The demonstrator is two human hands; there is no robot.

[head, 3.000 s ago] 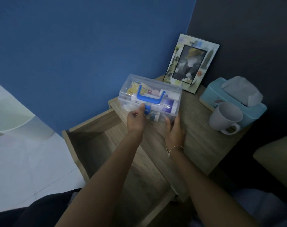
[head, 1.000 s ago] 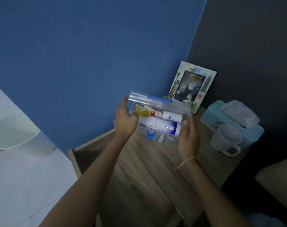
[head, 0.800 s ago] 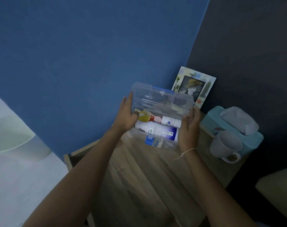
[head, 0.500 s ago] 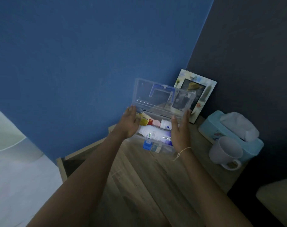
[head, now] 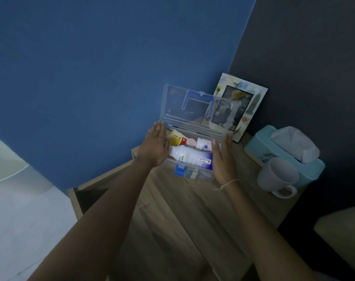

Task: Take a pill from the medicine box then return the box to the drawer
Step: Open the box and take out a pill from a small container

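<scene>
The clear plastic medicine box [head: 201,173] rests on the wooden bedside table [head: 192,209] with its lid [head: 178,106] swung up and back; a blue handle shows on the lid and a blue latch [head: 180,170] on the front. Inside lie a white bottle with a blue label [head: 190,157], a small white bottle [head: 204,143] and a yellow tube [head: 175,137]. My left hand [head: 154,147] is flat against the box's left end, fingers extended. My right hand [head: 222,157] is flat at the box's right end, fingers extended. Neither hand grips anything. The open drawer [head: 85,196] sits at lower left.
A framed picture [head: 247,102] leans in the corner behind the lid. At the table's right stand a light blue tissue box [head: 274,157] and a white mug [head: 278,177]. Blue wall at left, dark wall at right. A pale cushion [head: 342,238] lies at lower right.
The box was shut and latched on the table three seconds ago. I unlatched it and lifted the lid fully upright. Both hands have dropped from the lid to the box's ends.
</scene>
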